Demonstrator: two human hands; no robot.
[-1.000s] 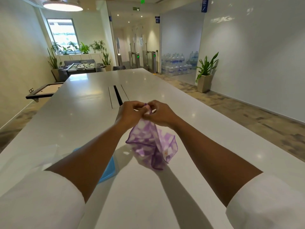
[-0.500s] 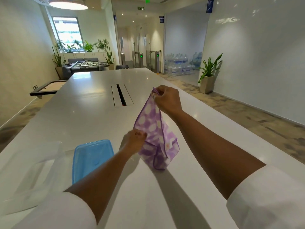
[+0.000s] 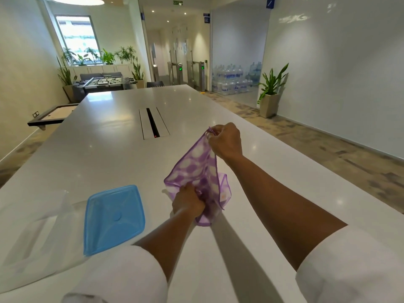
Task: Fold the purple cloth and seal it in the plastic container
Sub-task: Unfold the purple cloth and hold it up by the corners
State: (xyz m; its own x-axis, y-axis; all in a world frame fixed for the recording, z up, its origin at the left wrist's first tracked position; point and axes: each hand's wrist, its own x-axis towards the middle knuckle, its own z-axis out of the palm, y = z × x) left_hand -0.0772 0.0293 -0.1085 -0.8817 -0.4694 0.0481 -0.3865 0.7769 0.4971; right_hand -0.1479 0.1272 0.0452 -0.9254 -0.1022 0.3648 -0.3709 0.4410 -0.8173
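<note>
A purple cloth (image 3: 197,166) with white checks hangs stretched above the white table (image 3: 109,149). My right hand (image 3: 225,141) pinches its top corner, held up high. Lower down, my left hand (image 3: 188,201) grips the bunched bottom part of the cloth. The blue container lid (image 3: 113,217) lies flat on the table to the left of my left hand. A clear plastic container (image 3: 37,232) sits further left, hard to make out against the table.
A cable slot (image 3: 153,123) with grey flaps runs down the table's middle. The table's right edge drops to a floor with a potted plant (image 3: 271,92) by the wall. A foosball table (image 3: 102,83) stands beyond the far end.
My hands were together at the cloth's top a second ago. The left hand has slid down to grip the lower part, while the right hand keeps the top corner raised.
</note>
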